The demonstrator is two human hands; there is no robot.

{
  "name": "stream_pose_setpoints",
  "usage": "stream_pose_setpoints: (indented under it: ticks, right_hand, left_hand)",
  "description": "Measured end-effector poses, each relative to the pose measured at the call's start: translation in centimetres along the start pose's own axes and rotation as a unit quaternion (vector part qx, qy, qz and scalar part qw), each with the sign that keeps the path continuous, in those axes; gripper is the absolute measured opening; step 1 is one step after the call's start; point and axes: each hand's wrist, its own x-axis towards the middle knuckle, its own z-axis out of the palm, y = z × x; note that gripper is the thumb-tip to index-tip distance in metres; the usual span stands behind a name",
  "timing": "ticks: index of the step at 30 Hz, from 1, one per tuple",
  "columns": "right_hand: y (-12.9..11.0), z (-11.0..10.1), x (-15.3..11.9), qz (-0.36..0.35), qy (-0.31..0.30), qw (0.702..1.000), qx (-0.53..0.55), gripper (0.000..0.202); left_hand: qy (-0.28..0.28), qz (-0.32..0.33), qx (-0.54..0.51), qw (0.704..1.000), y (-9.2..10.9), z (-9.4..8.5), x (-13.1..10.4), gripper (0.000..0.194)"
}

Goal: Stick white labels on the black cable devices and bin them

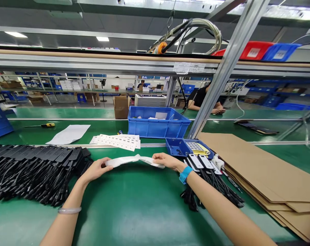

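Note:
A thin white strip (125,160), bent upward at its middle, spans the gap between my two hands above the green work surface (134,205). Its left end is pinched between the thumb and fingers of my left hand (97,169). My right hand (167,161), with a blue band at the wrist, grips the strip's right end. Black devices with cables (54,171) lie in a dense row left of my left hand. Beside my right wrist are several white-faced devices (204,162) with black cables.
Sheets of small labels (116,140), a blue bin (157,126) and a small blue tray (176,147) lie beyond my hands. Stacked cardboard sheets (262,167) cover the right side. A screwdriver (47,125) and paper (69,134) are at back left. A person (199,99) leans behind the slanted metal post (226,71).

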Motion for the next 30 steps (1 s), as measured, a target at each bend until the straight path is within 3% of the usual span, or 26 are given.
stream_pose_setpoints:
  ticks: [4, 10, 16, 19, 24, 27, 30]
  right_hand:
    - [-0.8, -0.6, -1.1, 0.013, 0.066, 0.992, 0.105, 0.058]
    - [-1.4, -0.6, -2.4, -0.010, 0.184, 0.967, 0.175, 0.055]
    - [-1.3, -0.2, -3.5, -0.045, 0.257, 0.952, 0.163, 0.045]
    - [-0.7, -0.2, -3.3, -0.080, 0.350, 0.919, 0.164, 0.039]
    - [-0.1, -0.6, -2.4, -0.130, 0.531, 0.804, 0.235, 0.041]
    - [-0.7, 0.1, -2.1, -0.141, 0.541, 0.779, 0.282, 0.041]
    - [-1.5, 2.0, -2.0, -0.142, 0.509, 0.789, 0.313, 0.037]
  left_hand:
    - [0.058, 0.000, -0.137, 0.989, 0.1, 0.2, 0.2, 0.079]
    - [0.164, -0.069, -0.240, 0.954, -0.9, 0.7, 0.8, 0.088]
    - [0.181, -0.093, -0.250, 0.947, -0.9, 1.0, 0.8, 0.081]
    - [0.179, -0.096, -0.208, 0.957, -1.1, 1.3, 0.9, 0.073]
    - [0.220, -0.107, -0.062, 0.968, -1.6, 1.9, 1.2, 0.056]
    - [0.241, -0.105, 0.063, 0.963, -1.0, 1.5, 0.8, 0.056]
    - [0.264, -0.125, 0.212, 0.933, 0.0, 0.7, -0.3, 0.057]
